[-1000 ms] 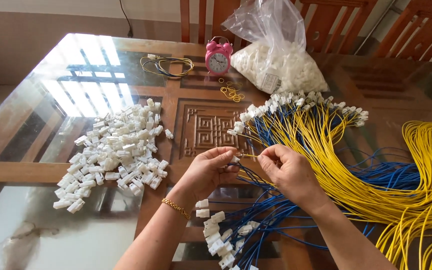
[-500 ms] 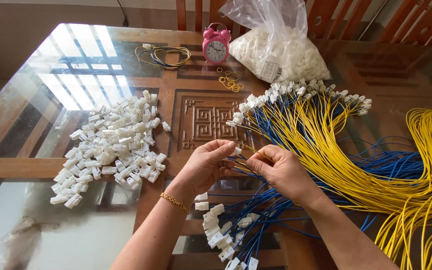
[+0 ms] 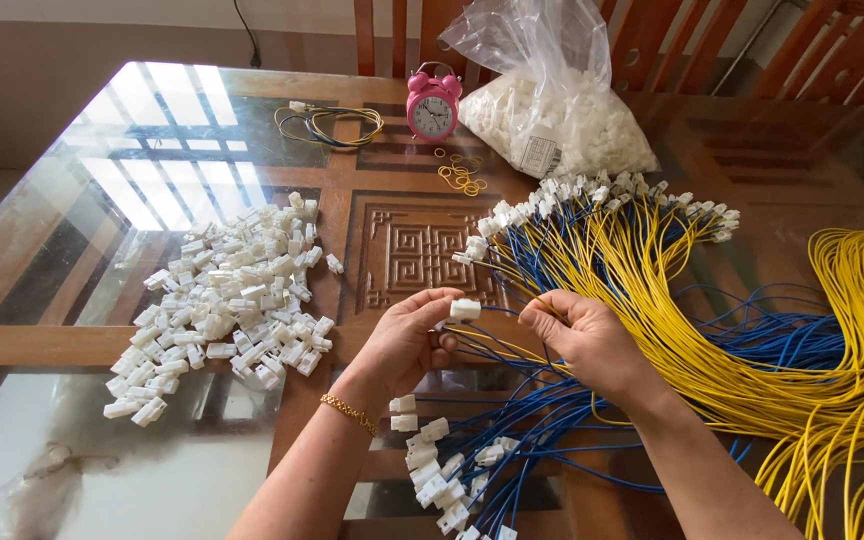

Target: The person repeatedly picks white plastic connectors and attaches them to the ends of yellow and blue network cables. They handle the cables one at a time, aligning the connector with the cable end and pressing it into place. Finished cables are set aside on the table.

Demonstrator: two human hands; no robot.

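Note:
My left hand [image 3: 407, 340] pinches a small white plastic connector [image 3: 465, 309] between thumb and fingertips, above the glass-topped wooden table [image 3: 152, 130]. My right hand [image 3: 584, 335] is just to its right, fingers closed on a thin yellow wire [image 3: 542, 304] whose end points toward the connector. Under both hands lie blue wires with white connectors [image 3: 442, 470] on their ends. A fan of yellow and blue wires with white connectors [image 3: 602, 215] spreads beyond my right hand.
A heap of loose white connectors [image 3: 227, 300] lies at left. A pink alarm clock [image 3: 433, 105], a clear bag of connectors [image 3: 557, 120], rubber bands [image 3: 462, 175], a small wire coil [image 3: 327, 125] sit at the far side. A thick yellow wire bundle [image 3: 862, 340] lies at right.
My hands have drawn slightly apart; the white connector now shows clearly at my left fingertips. The camera view has tilted a little downward.

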